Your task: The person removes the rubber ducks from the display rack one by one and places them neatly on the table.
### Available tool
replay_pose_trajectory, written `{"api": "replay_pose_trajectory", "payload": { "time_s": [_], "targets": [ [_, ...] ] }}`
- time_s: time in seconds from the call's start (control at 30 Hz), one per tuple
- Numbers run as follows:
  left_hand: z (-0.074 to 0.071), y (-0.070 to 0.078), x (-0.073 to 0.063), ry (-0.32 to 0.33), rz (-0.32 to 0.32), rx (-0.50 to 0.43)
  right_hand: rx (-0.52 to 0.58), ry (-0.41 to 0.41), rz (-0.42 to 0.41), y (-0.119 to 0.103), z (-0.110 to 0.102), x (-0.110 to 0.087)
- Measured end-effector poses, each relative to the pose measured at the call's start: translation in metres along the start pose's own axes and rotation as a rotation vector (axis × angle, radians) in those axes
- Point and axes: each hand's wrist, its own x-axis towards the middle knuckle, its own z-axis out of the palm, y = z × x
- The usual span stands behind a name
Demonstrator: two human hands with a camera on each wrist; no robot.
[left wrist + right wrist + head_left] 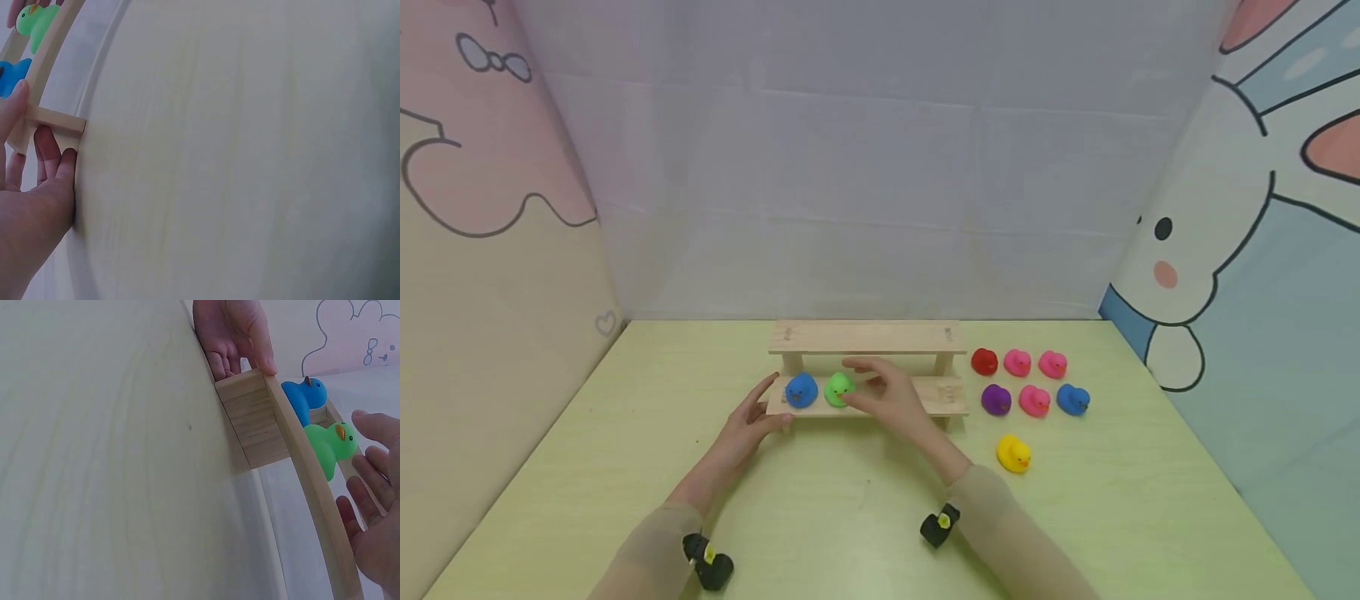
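A two-step wooden stand [943, 396] sits on the table. On its lower step a blue rubber duck [801, 390] stands at the left, with a green rubber duck [837, 389] beside it. My left hand [745, 432] holds the left end of that step, thumb on the front edge and the other fingers partly hidden around the end in the left wrist view. My right hand [891, 402] hovers just right of the green duck. In the right wrist view its fingers [372, 478] are spread and loosely bent, with a small gap to the green duck.
Right of the stand lie a red duck [984, 362], a purple duck [996, 400], several pink ducks [1034, 401] and another blue duck [1072, 399]. A yellow duck [1014, 453] is nearer the front. The upper step [868, 337] rises behind the lower one.
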Motion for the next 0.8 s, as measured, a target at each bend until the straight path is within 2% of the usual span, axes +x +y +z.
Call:
{"api": "replay_pose_trajectory", "payload": {
  "time_s": [0.13,0.27,0.53,0.67,0.8],
  "targets": [
    [-0.003,-0.001,0.002,-0.019,-0.012,0.0,-0.026,-0.019,0.009,0.003,0.003,0.001],
    [-0.011,-0.003,0.005,-0.068,-0.032,0.026,-0.04,-0.024,0.021,0.006,0.004,0.0],
    [-0.032,-0.005,0.009,-0.195,0.016,0.035,-0.006,-0.057,0.002,0.003,0.007,-0.002],
    [-0.033,-0.006,0.008,-0.226,0.042,0.003,-0.009,-0.052,0.016,0.002,0.008,-0.001],
    [-0.031,-0.007,0.007,-0.223,0.046,-0.017,-0.001,-0.041,0.02,0.003,0.009,0.0]
  ]
}}
